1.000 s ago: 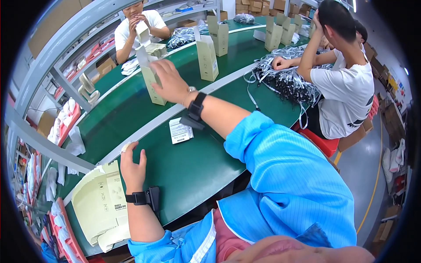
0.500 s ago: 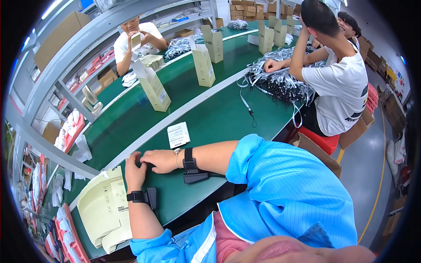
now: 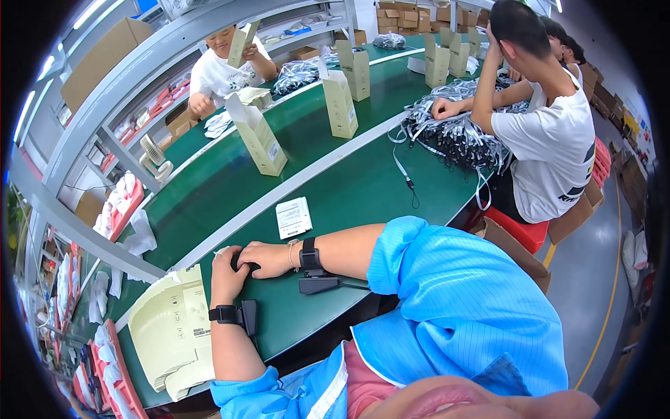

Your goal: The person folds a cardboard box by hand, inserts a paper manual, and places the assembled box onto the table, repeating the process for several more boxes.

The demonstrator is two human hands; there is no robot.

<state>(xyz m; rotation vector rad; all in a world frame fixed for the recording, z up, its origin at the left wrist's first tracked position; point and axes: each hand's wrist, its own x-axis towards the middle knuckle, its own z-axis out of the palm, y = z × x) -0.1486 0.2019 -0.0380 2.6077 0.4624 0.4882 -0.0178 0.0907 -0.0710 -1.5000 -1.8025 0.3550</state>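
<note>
My left hand [image 3: 227,274] and my right hand [image 3: 268,259] meet over the green tabletop [image 3: 300,321]. Both have bent, closed fingers, the right one's fingertips against the left thumb. Whatever they may hold is hidden; a tiny pale spot shows by the left fingertips. Just left of my left hand lies a fanned stack of flat, pale yellow-green cartons [image 3: 167,325]. Beyond my right wrist is a small white printed packet [image 3: 293,218], lying flat. Black straps with small boxes sit on both wrists.
Open upright cartons [image 3: 262,143] stand along the green belt past a metal rail [image 3: 279,193]. A co-worker [image 3: 537,133] at right leans over a heap of grey lanyards [image 3: 460,129]. Another person [image 3: 227,73] across holds a carton. A grey frame post [image 3: 91,234] rises at left.
The view has shifted slightly, moving the scene rightward. My hands stay together, the left one's fingers more bent. The person across has raised a carton in one hand and lowered the other hand.
</note>
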